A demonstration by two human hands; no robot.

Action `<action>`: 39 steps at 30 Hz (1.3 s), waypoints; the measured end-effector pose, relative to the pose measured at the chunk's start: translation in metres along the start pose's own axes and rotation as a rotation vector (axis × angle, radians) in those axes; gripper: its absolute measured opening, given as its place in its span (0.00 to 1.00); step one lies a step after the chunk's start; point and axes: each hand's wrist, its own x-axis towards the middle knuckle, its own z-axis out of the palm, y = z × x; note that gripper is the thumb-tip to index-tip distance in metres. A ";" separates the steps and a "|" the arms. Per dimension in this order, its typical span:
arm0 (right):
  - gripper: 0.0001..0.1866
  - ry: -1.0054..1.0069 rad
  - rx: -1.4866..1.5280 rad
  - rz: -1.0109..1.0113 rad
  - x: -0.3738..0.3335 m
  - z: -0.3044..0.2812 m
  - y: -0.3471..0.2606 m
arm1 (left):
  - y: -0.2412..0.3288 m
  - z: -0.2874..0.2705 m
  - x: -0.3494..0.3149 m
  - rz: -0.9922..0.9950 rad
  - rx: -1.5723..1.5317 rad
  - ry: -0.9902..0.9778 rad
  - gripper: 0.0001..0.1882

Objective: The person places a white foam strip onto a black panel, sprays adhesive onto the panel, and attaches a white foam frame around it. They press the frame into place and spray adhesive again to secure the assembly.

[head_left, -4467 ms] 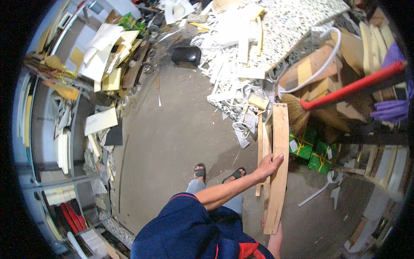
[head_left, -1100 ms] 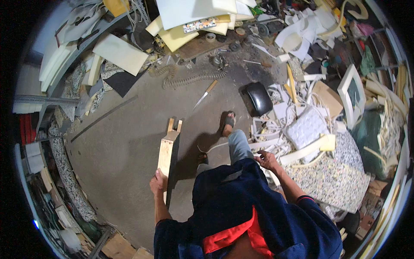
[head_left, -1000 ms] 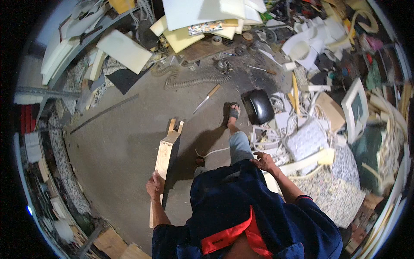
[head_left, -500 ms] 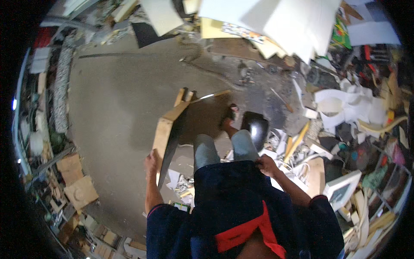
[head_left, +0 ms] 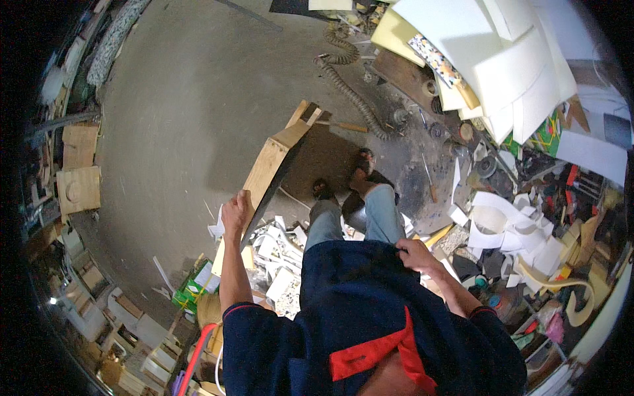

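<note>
My left hand [head_left: 236, 211] is closed round the edge of a wooden frame [head_left: 269, 158]. The frame is pale, bent in the middle, and dark on its inner side; short wooden pieces jut from its far end. It is tilted away from me, left of my legs. My right hand [head_left: 415, 256] is closed at the lower edge of my dark blue shirt [head_left: 360, 270], by my right thigh. Its fingertips are partly hidden. Between my lower legs a glossy black rounded object [head_left: 355, 216] is partly visible.
White and yellow foam sheets [head_left: 518, 72] are stacked at the far right. A ribbed hose [head_left: 350, 92] and a long-handled tool [head_left: 429, 177] lie on the floor. White foam scraps [head_left: 505, 221] fill the right side. Wooden boards [head_left: 79, 188] stand at the left.
My view has turned, so the foam stack has shifted right. My feet have moved, and the glossy black object now shows between my legs. Both hands keep their holds.
</note>
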 end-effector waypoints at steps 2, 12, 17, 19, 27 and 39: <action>0.12 -0.179 -0.152 -0.017 0.000 -0.014 0.001 | 0.000 0.000 0.000 -0.053 0.062 0.021 0.34; 0.24 -0.601 -0.036 -0.334 0.173 0.053 0.011 | -0.025 0.016 0.052 -0.051 0.126 0.096 0.34; 0.09 -1.109 0.080 -0.437 0.163 0.101 0.019 | -0.009 0.010 0.071 -0.065 0.094 0.131 0.37; 0.11 -1.073 0.092 -0.451 0.143 0.102 0.022 | -0.005 0.005 0.077 -0.071 0.095 0.146 0.38; 0.17 -1.214 0.185 -0.530 0.146 0.111 0.003 | 0.006 -0.001 0.089 -0.126 -0.077 0.246 0.34; 0.19 -1.616 0.083 -0.592 0.185 0.114 0.042 | 0.010 -0.046 0.117 -0.260 -0.091 0.268 0.44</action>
